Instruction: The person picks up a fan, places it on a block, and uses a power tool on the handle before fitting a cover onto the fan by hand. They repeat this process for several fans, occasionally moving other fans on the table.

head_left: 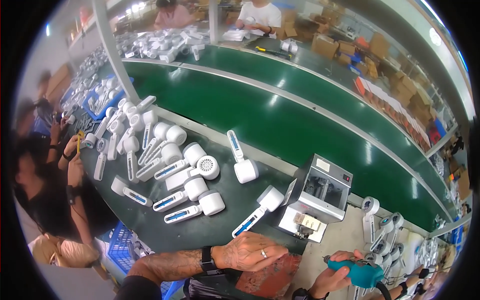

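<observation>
My left hand [248,252] hovers palm down by the table's near edge, over a worn red plate [270,277]. Its fingers stretch to the right, a ring on one; the thumb and palm side are hidden. Just beyond it lies a white handheld fan [258,211] with a blue strip in its open handle. At lower right, my right hand [336,275] is closed around a teal electric screwdriver [364,273], its tip pointing left. Between and beyond the hands stands a grey box-shaped screw feeder [320,192] with a clear window.
Many white fan bodies [200,187] cover the table to the left; more fans [382,230] stand at right. A green conveyor [225,107] runs behind a raised rail. At left, co-workers' hands [75,167] work beside a blue basket [122,247].
</observation>
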Tool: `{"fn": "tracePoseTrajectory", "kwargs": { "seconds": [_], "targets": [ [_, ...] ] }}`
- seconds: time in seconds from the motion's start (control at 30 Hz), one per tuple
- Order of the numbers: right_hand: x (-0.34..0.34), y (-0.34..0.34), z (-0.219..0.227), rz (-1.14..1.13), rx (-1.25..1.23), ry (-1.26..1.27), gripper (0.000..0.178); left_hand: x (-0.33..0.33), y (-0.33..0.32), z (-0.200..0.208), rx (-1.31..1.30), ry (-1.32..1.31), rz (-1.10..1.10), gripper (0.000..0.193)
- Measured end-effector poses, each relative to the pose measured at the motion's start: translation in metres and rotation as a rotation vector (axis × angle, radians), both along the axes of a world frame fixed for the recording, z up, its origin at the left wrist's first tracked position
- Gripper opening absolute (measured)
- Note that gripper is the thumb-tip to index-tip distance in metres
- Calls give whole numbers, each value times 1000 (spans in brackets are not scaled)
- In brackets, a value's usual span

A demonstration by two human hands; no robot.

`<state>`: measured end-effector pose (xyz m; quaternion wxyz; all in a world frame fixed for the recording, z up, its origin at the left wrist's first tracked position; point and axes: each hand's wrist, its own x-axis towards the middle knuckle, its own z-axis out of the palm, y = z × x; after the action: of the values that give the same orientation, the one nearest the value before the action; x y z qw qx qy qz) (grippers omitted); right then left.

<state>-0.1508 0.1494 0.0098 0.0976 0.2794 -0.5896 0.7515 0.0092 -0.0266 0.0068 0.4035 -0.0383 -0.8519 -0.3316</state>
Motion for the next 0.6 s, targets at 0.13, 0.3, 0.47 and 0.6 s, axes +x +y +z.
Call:
{"fn": "tracePoseTrajectory", "kwargs": {
  "seconds": [0.13,0.3,0.47,0.6],
  "targets": [
    [3,-2,2,17,-8,1,69,1,-3,-2,-53,-26,-6,22],
    [1,2,-1,36,-18,5,67,3,-5,2,-243,-109,-14,26],
    [5,-3,5,2,6,-12,73,5,-1,-8,-230,-114,-21,26],
    [5,2,5,-11,24,-16,74,3,-1,-3,-221,-150,-17,21]
  ]
}}
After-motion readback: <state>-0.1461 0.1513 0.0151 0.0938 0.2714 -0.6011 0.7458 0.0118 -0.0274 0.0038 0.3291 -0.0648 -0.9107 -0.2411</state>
